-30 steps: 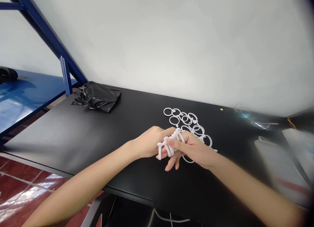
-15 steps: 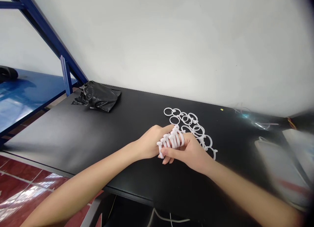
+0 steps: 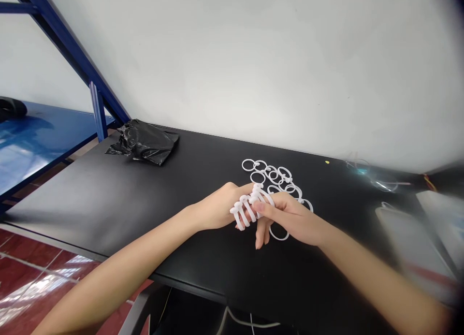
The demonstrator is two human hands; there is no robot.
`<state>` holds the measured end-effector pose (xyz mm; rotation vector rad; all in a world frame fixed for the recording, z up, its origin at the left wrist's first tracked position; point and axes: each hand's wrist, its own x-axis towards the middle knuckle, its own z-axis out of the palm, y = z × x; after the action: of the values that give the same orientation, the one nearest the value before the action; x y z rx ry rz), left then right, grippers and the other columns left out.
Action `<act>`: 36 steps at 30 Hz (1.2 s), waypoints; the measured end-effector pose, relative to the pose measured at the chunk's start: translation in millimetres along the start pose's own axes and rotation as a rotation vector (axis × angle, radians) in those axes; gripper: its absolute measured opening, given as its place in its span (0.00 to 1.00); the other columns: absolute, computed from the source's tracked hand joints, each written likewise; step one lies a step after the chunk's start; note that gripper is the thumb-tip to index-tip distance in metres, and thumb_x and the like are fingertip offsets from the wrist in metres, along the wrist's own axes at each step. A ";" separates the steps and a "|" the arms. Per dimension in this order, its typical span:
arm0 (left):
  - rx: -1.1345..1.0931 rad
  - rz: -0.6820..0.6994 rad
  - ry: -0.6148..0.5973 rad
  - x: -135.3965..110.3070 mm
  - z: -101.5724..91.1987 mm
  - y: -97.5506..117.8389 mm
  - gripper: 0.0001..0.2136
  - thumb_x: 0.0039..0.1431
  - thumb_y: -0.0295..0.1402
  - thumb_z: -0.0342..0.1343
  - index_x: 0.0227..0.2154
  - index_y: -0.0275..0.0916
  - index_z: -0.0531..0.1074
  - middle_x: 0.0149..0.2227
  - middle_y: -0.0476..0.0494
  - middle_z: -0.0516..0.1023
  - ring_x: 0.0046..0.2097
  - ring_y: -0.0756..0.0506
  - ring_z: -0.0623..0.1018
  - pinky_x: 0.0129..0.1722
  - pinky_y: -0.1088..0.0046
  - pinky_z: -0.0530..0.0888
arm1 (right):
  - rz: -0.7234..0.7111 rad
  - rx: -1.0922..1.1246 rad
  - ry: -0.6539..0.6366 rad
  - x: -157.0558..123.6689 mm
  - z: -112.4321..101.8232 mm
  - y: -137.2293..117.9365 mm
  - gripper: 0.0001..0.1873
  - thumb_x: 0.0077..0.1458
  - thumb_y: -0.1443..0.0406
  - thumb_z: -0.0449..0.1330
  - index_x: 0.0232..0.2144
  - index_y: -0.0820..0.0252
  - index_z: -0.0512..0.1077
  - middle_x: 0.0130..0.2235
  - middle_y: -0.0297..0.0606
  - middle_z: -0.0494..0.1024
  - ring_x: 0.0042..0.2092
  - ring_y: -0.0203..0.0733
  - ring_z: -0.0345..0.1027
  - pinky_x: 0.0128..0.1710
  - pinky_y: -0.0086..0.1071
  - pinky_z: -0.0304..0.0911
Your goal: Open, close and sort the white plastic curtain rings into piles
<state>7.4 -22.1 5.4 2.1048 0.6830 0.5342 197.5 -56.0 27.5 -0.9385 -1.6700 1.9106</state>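
Observation:
Several white plastic curtain rings (image 3: 247, 216), each with a small knob on top, sit in a row around the fingers of my left hand (image 3: 221, 210). Those fingers point right and are partly hidden by the rings. From the right, my right hand (image 3: 290, 218) reaches in, its thumb pressed on the rings nearest the left fingertips and its other fingers curled below. A loose ring (image 3: 279, 232) shows just under my right hand. Behind both hands lies a spread of more curtain rings (image 3: 258, 178), partly overlapping and partly covered by my right hand.
A crumpled black plastic bag (image 3: 147, 142) lies at the back left of the black table (image 3: 108, 199). Clear plastic wrapping (image 3: 377, 178) and a blurred pale object (image 3: 409, 243) are on the right. A blue metal frame (image 3: 68, 45) rises at the left by the pale wall.
My right thumb has moved up and right along the row, from the ring nearest the left knuckles to those near the fingertips. A loose ring now shows below my right hand.

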 end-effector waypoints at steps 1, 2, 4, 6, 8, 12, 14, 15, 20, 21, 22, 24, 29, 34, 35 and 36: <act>0.021 0.003 0.008 -0.4 -1.2 0.2 0.01 0.57 0.27 0.51 0.33 0.37 0.64 0.23 0.56 0.67 0.22 0.56 0.65 0.22 0.82 0.63 | 0.000 -0.002 0.038 -1.0 -1.6 -1.2 0.22 0.62 0.53 0.56 0.32 0.66 0.76 0.23 0.39 0.79 0.23 0.35 0.74 0.23 0.26 0.68; 0.054 0.001 0.013 -0.7 -2.4 0.1 0.02 0.58 0.28 0.51 0.33 0.37 0.64 0.23 0.56 0.68 0.22 0.55 0.65 0.22 0.82 0.62 | -0.005 -0.009 0.089 -1.8 -2.7 -2.3 0.19 0.60 0.54 0.59 0.30 0.66 0.76 0.21 0.37 0.77 0.21 0.34 0.71 0.20 0.24 0.65; 0.135 -0.011 0.014 -1.5 -4.3 -0.3 0.02 0.60 0.28 0.50 0.35 0.37 0.64 0.23 0.55 0.68 0.22 0.55 0.65 0.22 0.81 0.61 | -0.023 -0.038 0.202 -2.8 -3.3 -3.5 0.15 0.55 0.57 0.64 0.27 0.64 0.75 0.18 0.31 0.73 0.18 0.30 0.66 0.16 0.21 0.59; 0.207 -0.014 0.011 -2.0 -5.6 -0.7 0.02 0.61 0.28 0.49 0.36 0.37 0.65 0.24 0.54 0.69 0.22 0.54 0.66 0.22 0.80 0.61 | -0.033 -0.092 0.272 -3.1 -2.1 -3.6 0.12 0.52 0.59 0.67 0.27 0.63 0.75 0.18 0.28 0.70 0.17 0.28 0.63 0.15 0.20 0.56; 0.248 0.002 0.007 -2.3 -5.9 -0.7 0.02 0.62 0.28 0.48 0.37 0.37 0.65 0.26 0.52 0.70 0.23 0.54 0.68 0.24 0.80 0.62 | -0.022 -0.150 0.288 -3.3 0.4 -3.3 0.10 0.53 0.60 0.66 0.28 0.63 0.75 0.18 0.27 0.68 0.17 0.27 0.61 0.15 0.20 0.55; 0.306 0.044 0.001 -2.0 -4.3 -0.7 0.03 0.62 0.29 0.50 0.36 0.36 0.66 0.26 0.51 0.71 0.24 0.53 0.69 0.24 0.79 0.62 | 0.036 -0.190 0.224 -5.0 4.6 -5.9 0.10 0.57 0.60 0.63 0.30 0.62 0.73 0.16 0.25 0.66 0.16 0.26 0.59 0.17 0.21 0.56; 0.309 0.042 0.004 -2.0 -3.8 -1.2 0.04 0.62 0.31 0.51 0.37 0.36 0.67 0.28 0.50 0.73 0.24 0.52 0.70 0.24 0.79 0.62 | 0.036 -0.201 0.182 -6.7 4.8 -8.8 0.12 0.60 0.59 0.60 0.30 0.61 0.72 0.15 0.24 0.64 0.16 0.26 0.57 0.18 0.21 0.57; 0.294 0.040 0.007 -2.1 -4.0 -1.5 0.05 0.62 0.31 0.52 0.38 0.35 0.67 0.29 0.49 0.74 0.25 0.52 0.71 0.25 0.79 0.63 | 0.025 -0.213 0.175 -7.6 4.5 -10.1 0.13 0.61 0.58 0.58 0.30 0.62 0.72 0.15 0.23 0.62 0.17 0.26 0.57 0.19 0.22 0.57; 0.182 0.060 0.019 -3.1 -7.4 -2.5 0.06 0.63 0.29 0.49 0.40 0.34 0.68 0.29 0.47 0.76 0.28 0.51 0.74 0.29 0.78 0.68 | -0.034 -0.213 0.141 -8.2 5.6 -8.3 0.19 0.65 0.55 0.52 0.28 0.62 0.70 0.16 0.26 0.66 0.19 0.29 0.63 0.22 0.23 0.60; 0.168 0.070 0.024 -3.1 -8.0 -2.8 0.07 0.63 0.29 0.49 0.40 0.34 0.69 0.29 0.47 0.76 0.28 0.51 0.75 0.29 0.78 0.69 | -0.063 -0.213 0.145 -7.7 6.9 -5.9 0.20 0.65 0.56 0.51 0.27 0.62 0.69 0.17 0.27 0.67 0.19 0.29 0.64 0.23 0.24 0.61; 0.155 0.082 0.028 -3.1 -8.5 -2.9 0.07 0.62 0.30 0.49 0.39 0.34 0.69 0.29 0.47 0.76 0.28 0.51 0.75 0.29 0.78 0.69 | -0.101 -0.218 0.158 -7.2 8.4 -3.3 0.20 0.65 0.56 0.51 0.26 0.62 0.69 0.17 0.28 0.68 0.19 0.29 0.64 0.24 0.24 0.61; 0.122 0.107 0.032 -2.8 -9.0 -2.7 0.07 0.60 0.31 0.51 0.38 0.34 0.70 0.30 0.47 0.77 0.28 0.51 0.75 0.29 0.79 0.69 | -0.186 -0.239 0.188 -6.7 11.7 2.1 0.20 0.66 0.57 0.51 0.25 0.62 0.68 0.19 0.29 0.69 0.18 0.29 0.65 0.25 0.26 0.62; -0.035 0.097 0.001 -1.1 -8.2 4.2 0.07 0.57 0.32 0.54 0.32 0.33 0.71 0.29 0.48 0.77 0.27 0.52 0.75 0.29 0.79 0.70 | -0.330 -0.322 0.188 -11.0 19.3 6.1 0.19 0.67 0.60 0.49 0.25 0.61 0.68 0.14 0.28 0.68 0.17 0.32 0.65 0.26 0.28 0.64; -0.149 0.035 -0.020 -0.6 -5.2 10.5 0.09 0.55 0.35 0.57 0.32 0.32 0.73 0.31 0.44 0.78 0.30 0.49 0.76 0.29 0.77 0.72 | -0.426 -0.413 0.168 -16.9 25.0 1.7 0.18 0.67 0.62 0.49 0.26 0.60 0.68 0.15 0.31 0.70 0.20 0.35 0.69 0.28 0.29 0.66; -0.194 0.024 -0.014 -0.6 -4.5 10.5 0.09 0.55 0.34 0.57 0.33 0.32 0.74 0.32 0.44 0.78 0.30 0.49 0.76 0.29 0.76 0.72 | -0.413 -0.398 0.162 -16.9 25.3 2.1 0.17 0.67 0.62 0.49 0.27 0.61 0.69 0.15 0.30 0.70 0.20 0.34 0.69 0.28 0.28 0.66; -0.240 0.016 -0.006 -0.7 -3.8 10.2 0.09 0.55 0.33 0.57 0.35 0.31 0.74 0.33 0.44 0.79 0.31 0.48 0.77 0.30 0.76 0.73 | -0.393 -0.371 0.167 -16.4 25.3 3.0 0.17 0.67 0.62 0.49 0.28 0.61 0.69 0.15 0.29 0.69 0.19 0.33 0.67 0.27 0.28 0.66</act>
<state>7.4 -25.4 15.8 1.8879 0.5688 0.5880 190.6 -85.4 29.1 -0.7976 -1.9696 1.2607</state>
